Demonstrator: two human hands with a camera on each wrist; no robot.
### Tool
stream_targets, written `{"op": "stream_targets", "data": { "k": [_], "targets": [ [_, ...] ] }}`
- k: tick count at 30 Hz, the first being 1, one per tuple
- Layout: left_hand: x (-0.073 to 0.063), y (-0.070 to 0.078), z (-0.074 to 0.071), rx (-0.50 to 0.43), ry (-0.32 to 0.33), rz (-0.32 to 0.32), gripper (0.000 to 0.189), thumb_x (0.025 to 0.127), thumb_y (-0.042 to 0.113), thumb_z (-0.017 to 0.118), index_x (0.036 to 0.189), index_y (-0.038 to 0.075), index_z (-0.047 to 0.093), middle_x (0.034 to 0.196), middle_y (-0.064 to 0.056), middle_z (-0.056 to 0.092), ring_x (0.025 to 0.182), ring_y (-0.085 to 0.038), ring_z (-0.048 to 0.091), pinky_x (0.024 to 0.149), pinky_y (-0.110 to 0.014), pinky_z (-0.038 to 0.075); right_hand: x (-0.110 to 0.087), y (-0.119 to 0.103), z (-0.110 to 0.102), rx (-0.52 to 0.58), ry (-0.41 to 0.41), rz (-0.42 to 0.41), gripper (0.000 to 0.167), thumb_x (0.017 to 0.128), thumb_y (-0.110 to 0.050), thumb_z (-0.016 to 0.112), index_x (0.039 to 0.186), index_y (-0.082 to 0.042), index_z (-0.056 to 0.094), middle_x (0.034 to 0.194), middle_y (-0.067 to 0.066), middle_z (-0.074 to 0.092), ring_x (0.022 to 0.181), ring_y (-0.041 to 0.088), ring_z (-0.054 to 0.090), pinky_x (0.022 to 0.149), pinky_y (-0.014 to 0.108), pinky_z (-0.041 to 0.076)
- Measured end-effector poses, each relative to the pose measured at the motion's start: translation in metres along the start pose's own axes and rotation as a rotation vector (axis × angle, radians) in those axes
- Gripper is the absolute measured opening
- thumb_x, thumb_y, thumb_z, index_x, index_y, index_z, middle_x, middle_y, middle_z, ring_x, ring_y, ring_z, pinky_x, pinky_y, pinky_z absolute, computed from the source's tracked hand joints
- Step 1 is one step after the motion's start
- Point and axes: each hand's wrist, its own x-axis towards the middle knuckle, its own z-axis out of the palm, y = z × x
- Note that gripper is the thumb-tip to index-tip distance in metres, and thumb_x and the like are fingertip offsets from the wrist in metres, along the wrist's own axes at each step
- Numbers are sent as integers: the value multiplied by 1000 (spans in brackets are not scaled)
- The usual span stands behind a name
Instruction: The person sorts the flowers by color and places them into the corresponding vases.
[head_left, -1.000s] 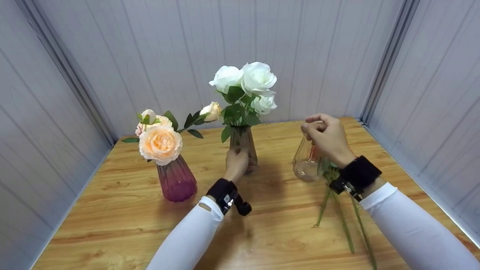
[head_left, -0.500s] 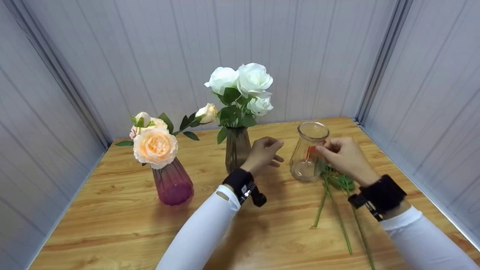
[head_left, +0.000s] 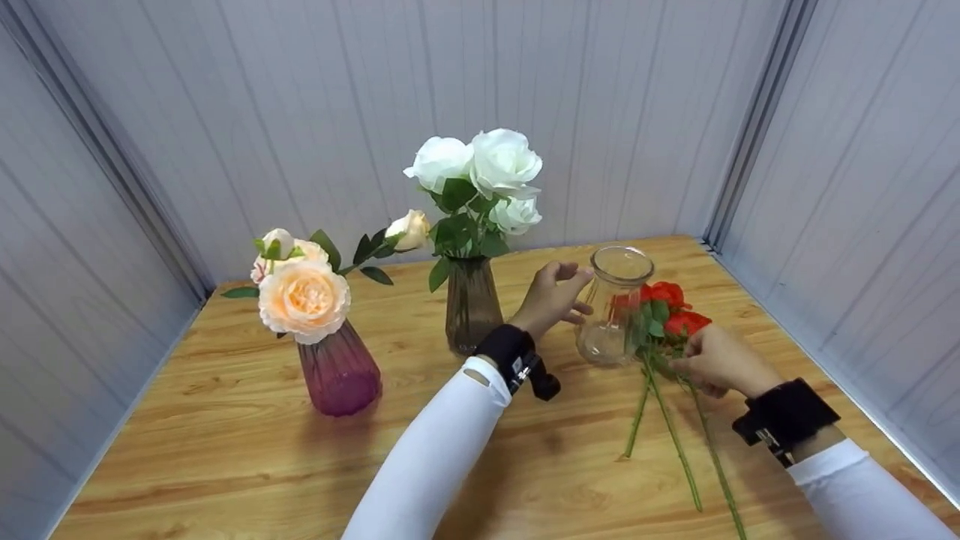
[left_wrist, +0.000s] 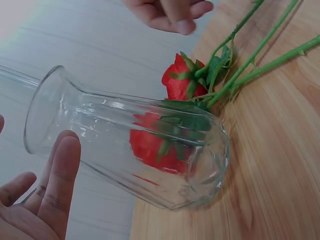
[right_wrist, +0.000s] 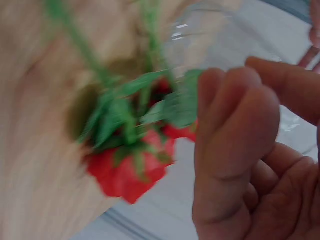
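The clear glass vase (head_left: 611, 330) stands upright on the table with nothing in it; red shows through its wall from flowers behind. Beside its left side is my left hand (head_left: 553, 298), fingers spread and partly bent. In the left wrist view, the left fingers (left_wrist: 62, 175) reach close to the vase's neck. Red roses (head_left: 686, 322) with long green stems (head_left: 679, 450) lie to the right of the vase. Over the upper stems hovers my right hand (head_left: 724, 364), fingers loosely bent. The right wrist view shows nothing in the right fingers (right_wrist: 240, 135), and a rose (right_wrist: 132, 172) beside them.
White roses (head_left: 502, 165) stand in a smoky brown vase (head_left: 474, 307) left of my left hand. Further left, a purple vase (head_left: 340, 371) holds peach flowers (head_left: 306, 300), with one bud branch stretching right. Pale panel walls (head_left: 375, 112) enclose the wooden table (head_left: 225, 457).
My left hand has left the smoky brown vase and moved right to the clear vase. My right hand has come away from the clear vase's top, down and right to the rose stems.
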Motion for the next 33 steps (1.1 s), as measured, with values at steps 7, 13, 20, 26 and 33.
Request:
{"op": "stream_targets", "data": {
  "k": [7,13,20,26,33],
  "targets": [
    [7,0,16,-61,-15,-53,68,113,34,59,164,-3,33,169,-24,39,68,-19,72,62,-28,63,-4,26,9,-31,-72,65,33,91,-11,80,63,-5,63,49,-3,58,43,8,54,46,26,48],
    [12,3,29,-109,-24,-94,62,116,32,54,166,1,34,168,-22,44,64,-22,70,55,-27,60,-4,40,17,12,-131,65,23,86,-7,80,68,0,69,50,-2,59,43,9,57,44,26,50],
    [16,2,34,-107,-19,-89,46,118,26,48,156,1,43,159,-22,54,91,-45,78,56,-27,60,-5,49,16,87,-134,55,35,91,-5,77,61,-7,60,52,-3,61,46,8,60,47,24,53],
    [17,3,37,-99,-5,-82,37,118,22,48,148,0,50,153,-23,59,103,-49,77,61,-27,62,-5,51,8,179,-70,45,20,99,-4,69,84,7,75,63,-1,67,52,8,63,52,24,57],
    [19,6,38,-52,9,-88,40,118,23,48,149,-1,49,155,-20,58,86,-37,78,68,-30,65,-2,38,5,372,63,53,16,105,-9,69,99,5,73,71,-3,68,58,7,67,58,25,61]
  ]
}}
